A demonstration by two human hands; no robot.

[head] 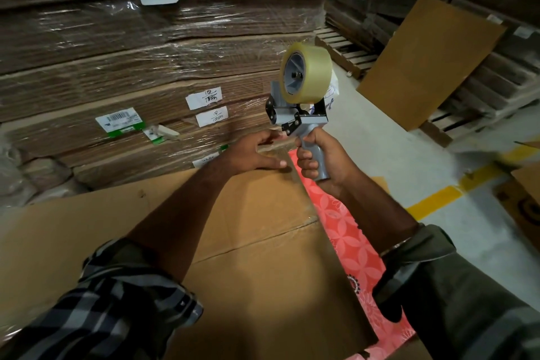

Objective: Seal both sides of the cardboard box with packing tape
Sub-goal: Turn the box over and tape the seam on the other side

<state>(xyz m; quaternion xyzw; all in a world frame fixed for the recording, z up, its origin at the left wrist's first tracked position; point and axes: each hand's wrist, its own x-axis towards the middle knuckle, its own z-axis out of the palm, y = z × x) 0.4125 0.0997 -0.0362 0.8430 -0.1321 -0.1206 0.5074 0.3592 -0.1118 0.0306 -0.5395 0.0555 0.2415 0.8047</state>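
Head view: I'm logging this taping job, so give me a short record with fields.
box: cardboard box, flaps closed, seam across top
left hand: left hand flat on the box's far edge
right hand: right hand grips tape gun by its handle, raised off the box
tape: clear roll, mounted
under box: red patterned sheet
behind: wrapped cardboard stacks

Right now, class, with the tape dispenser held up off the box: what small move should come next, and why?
Probably lower the tape dispenser in the right hand to the far end of the box seam. The dispenser is raised clear of the cardboard, while the left hand presses flat on the far edge, steadying it.
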